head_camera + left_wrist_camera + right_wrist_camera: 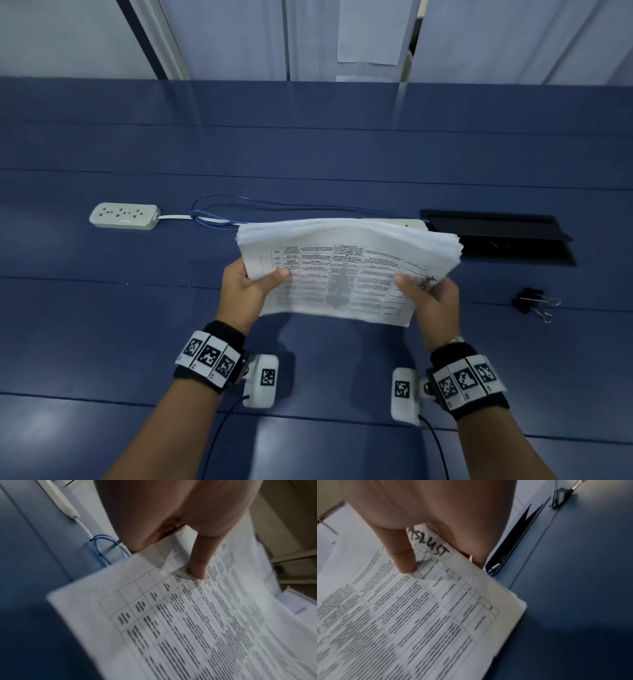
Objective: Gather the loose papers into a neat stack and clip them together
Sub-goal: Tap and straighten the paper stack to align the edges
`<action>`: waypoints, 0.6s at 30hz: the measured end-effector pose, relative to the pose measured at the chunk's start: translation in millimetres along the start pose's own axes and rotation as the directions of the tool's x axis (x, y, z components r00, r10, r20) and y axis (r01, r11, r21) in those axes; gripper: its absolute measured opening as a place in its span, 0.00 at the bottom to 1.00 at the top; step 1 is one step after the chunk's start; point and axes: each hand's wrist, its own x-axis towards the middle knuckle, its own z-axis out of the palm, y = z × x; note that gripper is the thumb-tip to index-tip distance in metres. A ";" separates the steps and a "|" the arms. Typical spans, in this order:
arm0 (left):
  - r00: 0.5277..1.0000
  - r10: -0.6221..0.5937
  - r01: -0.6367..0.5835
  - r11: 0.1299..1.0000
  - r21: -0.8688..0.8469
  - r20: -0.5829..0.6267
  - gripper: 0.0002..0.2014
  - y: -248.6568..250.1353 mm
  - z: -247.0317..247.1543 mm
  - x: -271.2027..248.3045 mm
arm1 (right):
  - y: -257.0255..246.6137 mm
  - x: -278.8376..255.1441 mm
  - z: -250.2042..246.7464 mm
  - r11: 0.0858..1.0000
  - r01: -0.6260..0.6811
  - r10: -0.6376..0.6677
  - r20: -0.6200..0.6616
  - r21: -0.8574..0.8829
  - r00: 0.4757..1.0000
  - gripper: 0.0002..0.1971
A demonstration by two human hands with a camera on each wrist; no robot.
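The left hand and the right hand each hold a grip on 1 side of the stack of papers, thumbs pressed on the printed top sheet, fingers curled underneath. The stack is lifted above the blue desk, sagging slightly between the 2 hands. A black binder clip lies on the desk to the right, apart from the papers. Beyond the stack sit a white power strip, a blue cable and a black cable hatch.
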 end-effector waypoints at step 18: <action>0.789 -0.592 0.568 0.595 -0.568 0.168 0.17 13.7 26.3 -33.4 | -61.2 -33.4 67.4 0.933 -0.168 0.202 -0.075 0.318 0.977 0.17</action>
